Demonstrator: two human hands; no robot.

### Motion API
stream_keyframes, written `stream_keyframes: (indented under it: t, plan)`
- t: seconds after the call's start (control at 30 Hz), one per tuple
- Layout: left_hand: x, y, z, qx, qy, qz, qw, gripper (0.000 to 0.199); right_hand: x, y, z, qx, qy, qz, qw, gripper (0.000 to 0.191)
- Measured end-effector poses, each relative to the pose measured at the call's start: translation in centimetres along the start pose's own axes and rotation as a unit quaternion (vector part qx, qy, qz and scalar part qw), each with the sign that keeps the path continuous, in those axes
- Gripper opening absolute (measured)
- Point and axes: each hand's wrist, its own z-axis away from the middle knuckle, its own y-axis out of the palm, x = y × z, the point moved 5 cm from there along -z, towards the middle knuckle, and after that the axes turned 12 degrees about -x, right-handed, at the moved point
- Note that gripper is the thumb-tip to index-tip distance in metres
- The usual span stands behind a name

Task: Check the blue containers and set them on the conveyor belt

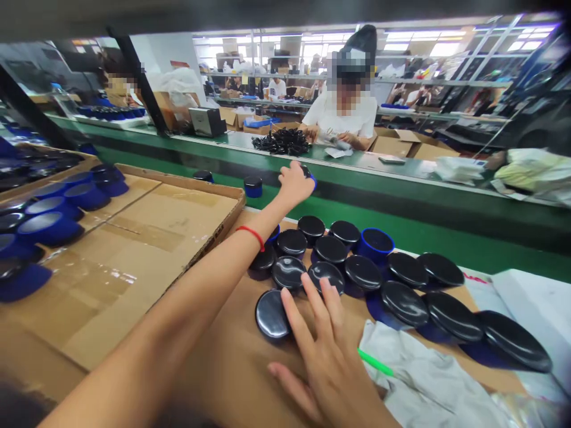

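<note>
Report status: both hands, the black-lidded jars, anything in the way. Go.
Left hand out over green conveyor, closed on a blue jar. Right hand flat, fingertips on the black-lidded jars. Cloth and green pen beside it.

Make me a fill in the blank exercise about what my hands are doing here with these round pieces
The left hand reaches out over the green ____ and holds a black and blue round piece.
The right hand rests on the brown cardboard, fingers touching the ____ round lids.
A ____ band circles the left wrist.
A green pen lies on the ____ cloth.

Missing words: conveyor belt; black; red; white
</note>
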Motion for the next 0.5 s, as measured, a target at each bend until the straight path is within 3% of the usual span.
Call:
stream_keyframes:
  t: [0.13,0.27,0.37,0.5]
  plan:
    - [2.1,3.4,0.0,0.071,0.053,-0.109,0.99,0.041,-0.6,0.9,0.1,-0.018,0.016,-0.016,1.0,0.069]
    - [2.1,4.0,-0.2,0.132,0.078,-0.159,0.975,0.042,-1.0,0.8,0.2,-0.037,0.013,-0.038,0.998,0.049]
    - [-0.3,1.9,-0.6,0.113,0.099,-0.163,0.975,0.052,-0.8,0.2,0.2,-0.044,-0.026,-0.062,0.997,0.036]
    - [-5.3,-3.6,1.8,0.039,0.159,-0.095,0.982,0.051,-1.5,-1.0,1.0,-0.027,-0.057,-0.085,0.994,0.037]
